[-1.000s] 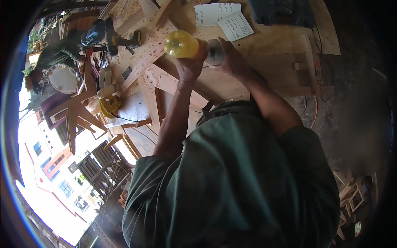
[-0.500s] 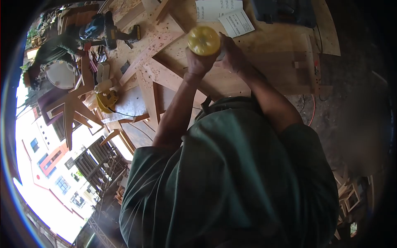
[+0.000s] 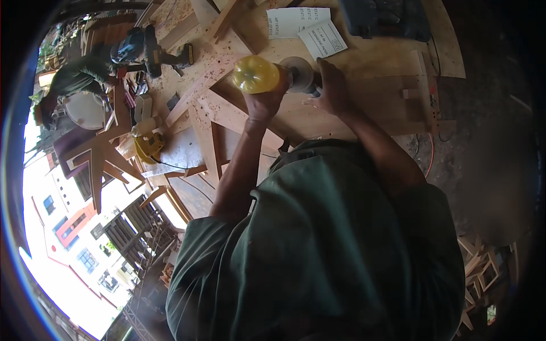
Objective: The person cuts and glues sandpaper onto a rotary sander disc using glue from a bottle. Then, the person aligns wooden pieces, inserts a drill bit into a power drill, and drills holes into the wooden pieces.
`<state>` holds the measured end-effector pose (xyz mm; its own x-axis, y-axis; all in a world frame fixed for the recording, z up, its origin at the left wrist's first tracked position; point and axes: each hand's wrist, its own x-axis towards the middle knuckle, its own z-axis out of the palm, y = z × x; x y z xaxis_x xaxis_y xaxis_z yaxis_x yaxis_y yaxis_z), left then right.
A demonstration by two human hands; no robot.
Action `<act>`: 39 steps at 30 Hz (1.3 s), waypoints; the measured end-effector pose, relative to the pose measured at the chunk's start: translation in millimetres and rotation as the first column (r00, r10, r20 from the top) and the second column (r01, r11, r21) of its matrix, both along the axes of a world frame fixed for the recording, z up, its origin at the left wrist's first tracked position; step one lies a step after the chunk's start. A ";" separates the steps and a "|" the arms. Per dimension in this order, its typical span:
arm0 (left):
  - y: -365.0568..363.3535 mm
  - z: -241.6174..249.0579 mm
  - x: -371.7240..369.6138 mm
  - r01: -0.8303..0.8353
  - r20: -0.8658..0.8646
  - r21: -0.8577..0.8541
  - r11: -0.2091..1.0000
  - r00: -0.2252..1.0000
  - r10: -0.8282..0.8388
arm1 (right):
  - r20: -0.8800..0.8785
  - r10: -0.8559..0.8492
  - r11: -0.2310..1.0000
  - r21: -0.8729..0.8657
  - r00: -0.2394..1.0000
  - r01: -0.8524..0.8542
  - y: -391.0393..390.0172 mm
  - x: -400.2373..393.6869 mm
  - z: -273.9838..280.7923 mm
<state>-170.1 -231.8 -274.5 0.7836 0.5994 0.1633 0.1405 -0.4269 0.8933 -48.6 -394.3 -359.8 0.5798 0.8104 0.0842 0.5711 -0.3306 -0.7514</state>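
Counter [image 3: 372, 59]: wooden, strewn with shavings. Dark case [image 3: 387, 21]: placed at its far side. Left hand [image 3: 265, 103]: closed around the yellow bottle, held above the counter. Right hand [image 3: 333, 92]: fingers parted and curved beside the round grey item; whether its dark part is gripped cannot be told. Papers [image 3: 323, 40]: laid beyond the hands. Yellow bottle [image 3: 256, 74]: base turned upward. Round grey item [image 3: 298, 74]: located between both hands, partly hidden.

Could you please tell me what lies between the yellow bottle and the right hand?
In the head view, a round greyish object lies between the yellow bottle and the right hand, beside the left hand; I cannot identify it.
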 end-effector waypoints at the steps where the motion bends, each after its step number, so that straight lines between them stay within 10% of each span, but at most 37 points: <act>1: 0.6 2.1 -2.2 -0.038 0.050 -0.129 0.991 0.998 0.045 | 0.071 -0.010 1.000 0.005 0.997 0.010 -11.7 -2.4 -8.4; 2: 3.1 -0.6 7.3 -0.024 0.176 -0.336 0.941 0.980 0.088 | 0.078 -0.010 1.000 -0.002 0.997 0.010 -19.6 -5.7 -13.5; 6: -8.5 22.0 34.4 -0.115 -0.081 -0.086 0.990 0.991 0.108 | 0.043 0.019 0.995 -0.103 0.999 -0.015 -28.4 -8.3 -20.1; 9: -10.7 0.1 13.6 0.111 -0.041 0.562 0.820 0.993 -0.107 | 0.031 0.012 0.989 -0.151 0.999 -0.007 -23.0 -6.2 -15.5; 14: -2.4 10.1 11.4 -0.090 0.105 -0.309 0.947 0.986 0.129 | 0.021 -0.036 0.993 -0.116 0.999 0.039 -21.9 -9.2 -27.6; 21: -19.8 -2.9 -0.8 0.110 -0.080 0.454 0.884 0.993 -0.083 | 0.054 -0.021 1.000 0.020 0.998 0.020 -23.1 -4.1 -22.6; 24: -13.3 7.2 -6.3 -0.106 -0.007 -0.151 0.983 0.994 0.106 | 0.052 0.013 1.000 0.008 0.999 -0.013 -24.3 -5.1 -21.0; 28: 9.4 -10.0 31.2 -0.205 0.024 -0.009 0.979 0.978 0.206 | 0.037 0.120 0.992 -0.027 0.992 -0.119 -21.8 -2.3 -15.0; 32: -15.9 -8.1 14.7 -0.012 -0.010 0.545 0.838 1.000 0.021 | 0.091 0.147 0.989 -0.035 0.985 -0.144 -22.1 -3.9 -14.2; 36: -6.0 -5.8 -5.4 -0.128 0.102 -0.137 0.982 0.985 0.143 | 0.070 0.144 0.989 -0.054 0.987 -0.141 -24.4 -7.5 -23.8; 39: 11.4 -1.1 19.5 -0.174 0.122 -0.037 0.984 0.977 0.177 | 0.051 0.157 0.987 -0.019 0.986 -0.157 -21.2 -4.1 -23.8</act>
<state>-150.6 -220.3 -275.7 0.6406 0.7309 0.2354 0.0982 -0.3820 0.9189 -52.8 -415.5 -383.6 0.4404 0.8924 0.0982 0.6551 -0.2446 -0.7148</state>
